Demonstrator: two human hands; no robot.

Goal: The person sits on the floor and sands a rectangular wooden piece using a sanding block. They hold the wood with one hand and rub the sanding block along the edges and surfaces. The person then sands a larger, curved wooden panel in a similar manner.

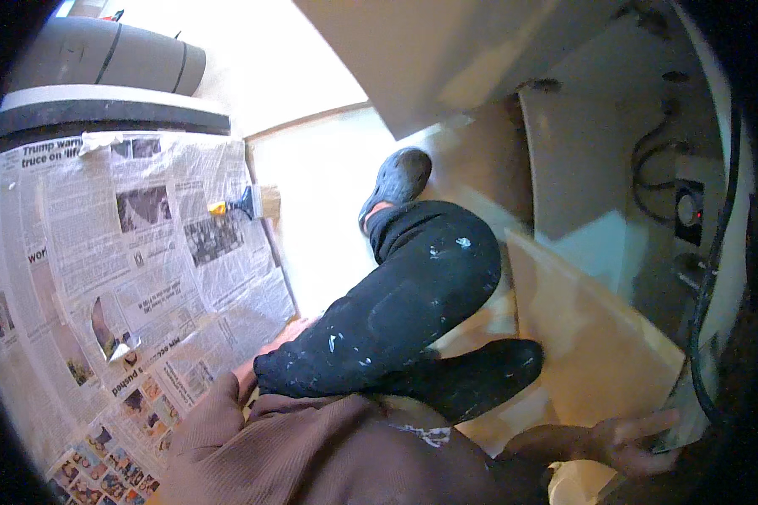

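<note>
At the lower right, my right hand has its fingers around the lower edge of a pale flat panel; its far side is hidden in shadow. My left hand reaches down beside my thigh, mostly hidden by the leg, close to the edge of the newspaper sheets. Whether it holds anything does not show. A wide scraper or brush with a blue and yellow handle lies across the newspaper's right edge. My legs wear dark, paint-spotted trousers, and a dark clog is on one foot.
A rolled grey mat bound with straps lies at the upper left. A wooden board leans at the right. Beyond it are a black cable and a black device with a red light. A large panel overhangs the top.
</note>
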